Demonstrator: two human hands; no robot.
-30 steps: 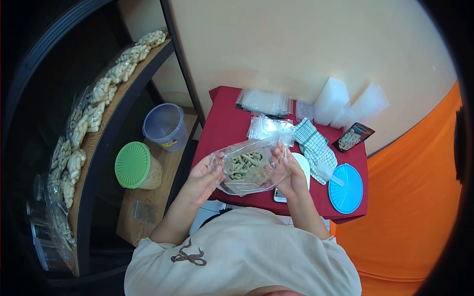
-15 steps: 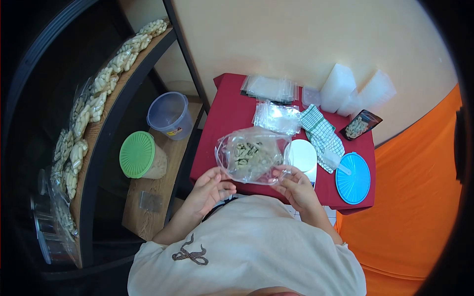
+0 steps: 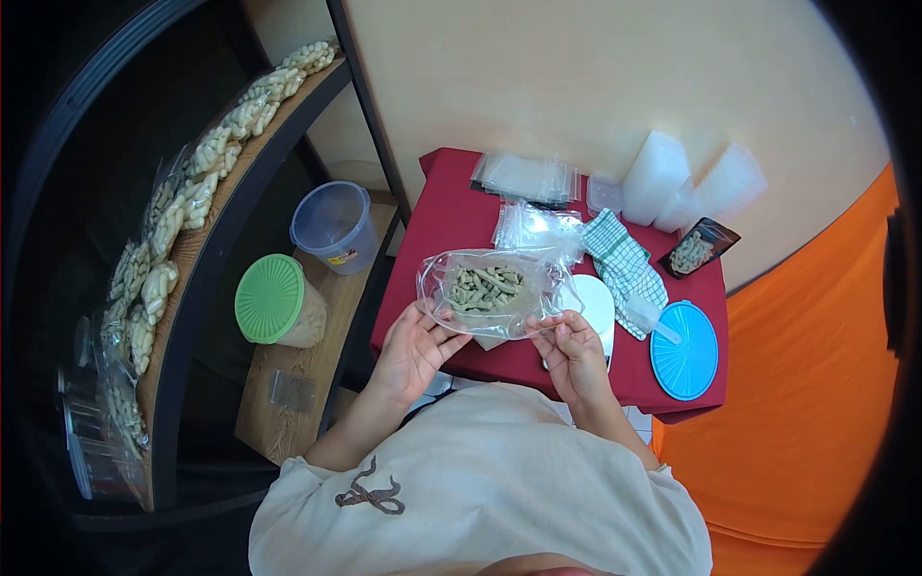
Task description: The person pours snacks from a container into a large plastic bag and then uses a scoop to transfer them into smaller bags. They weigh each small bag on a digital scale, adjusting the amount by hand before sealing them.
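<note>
I hold a clear plastic bag (image 3: 492, 290) of greenish stick snacks over the near edge of a red-clothed table (image 3: 451, 221). My left hand (image 3: 415, 348) pinches the bag's near left edge. My right hand (image 3: 570, 349) pinches its near right edge. The bag lies flat between them, its snacks gathered in the middle. A white round scale plate (image 3: 594, 302) sits just right of the bag.
On the table are stacks of empty clear bags (image 3: 523, 177), a green checked cloth (image 3: 626, 269), a blue lid (image 3: 684, 349), white containers (image 3: 657, 178) and a small dark tray of snacks (image 3: 697, 249). At left stand a green-lidded tub (image 3: 272, 300), a clear tub (image 3: 333, 227) and a shelf of filled bags (image 3: 197, 182).
Both hands slid from the bag's sides down to its near edge. The bag tipped from upright between the palms to lying flat, stretched between the fingertips.
</note>
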